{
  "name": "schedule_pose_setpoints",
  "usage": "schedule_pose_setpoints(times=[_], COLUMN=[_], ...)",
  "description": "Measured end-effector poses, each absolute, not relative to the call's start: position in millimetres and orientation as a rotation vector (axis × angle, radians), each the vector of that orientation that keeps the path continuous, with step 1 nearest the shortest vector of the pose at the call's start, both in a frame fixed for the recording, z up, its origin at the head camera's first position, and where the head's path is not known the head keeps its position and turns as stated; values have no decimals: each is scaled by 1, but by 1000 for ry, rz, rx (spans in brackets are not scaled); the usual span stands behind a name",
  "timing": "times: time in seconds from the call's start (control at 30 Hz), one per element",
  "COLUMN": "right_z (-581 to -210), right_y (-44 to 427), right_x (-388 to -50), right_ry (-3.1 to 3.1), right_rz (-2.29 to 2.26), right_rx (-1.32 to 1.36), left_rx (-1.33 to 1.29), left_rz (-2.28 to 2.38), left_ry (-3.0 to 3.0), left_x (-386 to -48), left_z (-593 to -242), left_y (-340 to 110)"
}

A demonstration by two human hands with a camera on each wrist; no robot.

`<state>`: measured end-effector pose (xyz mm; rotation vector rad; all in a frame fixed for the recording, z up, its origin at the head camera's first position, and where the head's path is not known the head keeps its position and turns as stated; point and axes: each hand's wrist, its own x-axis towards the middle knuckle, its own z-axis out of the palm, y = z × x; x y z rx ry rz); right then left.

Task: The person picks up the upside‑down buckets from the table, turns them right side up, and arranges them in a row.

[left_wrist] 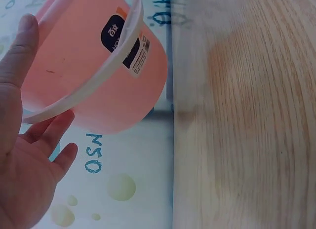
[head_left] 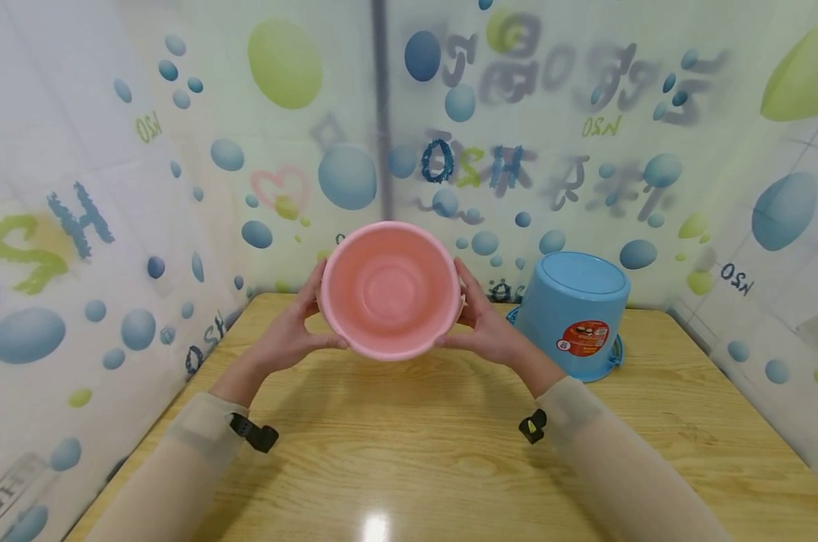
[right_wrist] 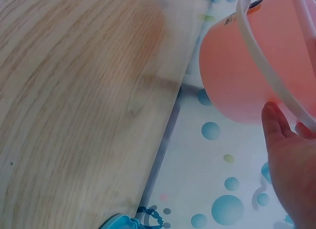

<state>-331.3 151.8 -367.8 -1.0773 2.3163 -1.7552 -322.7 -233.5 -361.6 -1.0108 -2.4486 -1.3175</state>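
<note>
A pink bucket [head_left: 390,290] is held in the air above the table, its mouth facing the head camera and its inside bare. My left hand [head_left: 292,331] grips its left side, thumb at the rim and fingers behind, while my right hand [head_left: 485,325] grips the right side the same way. In the left wrist view, the bucket's white handle [left_wrist: 98,78] hangs across its outer wall near a dark label [left_wrist: 116,34]. The right wrist view shows my right fingers [right_wrist: 276,121] against the pink wall beside that handle.
Upside down on the right of the wooden table [head_left: 382,444] stands a blue bucket [head_left: 572,312] with a red sticker. A curtain [head_left: 300,150] printed with bubbles and letters surrounds the table's back and sides.
</note>
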Motion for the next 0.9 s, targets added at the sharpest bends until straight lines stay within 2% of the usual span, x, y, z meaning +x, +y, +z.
schedule_pose_setpoints(times=[0.23, 0.57, 0.9], right_z=[-360, -349, -345], right_y=[153, 149, 148], right_x=[-333, -335, -336], right_ry=[2299, 2334, 2446], right_rz=[-1778, -1847, -1776], right_rx=[-1089, -1042, -1011], left_rx=[-1020, -1024, -922], left_rz=[-1308, -1621, -1562], left_ry=[-2413, -2351, -2411], left_x=[-326, -333, -336], left_z=[-357, -348, -350], left_y=[-235, -231, -230])
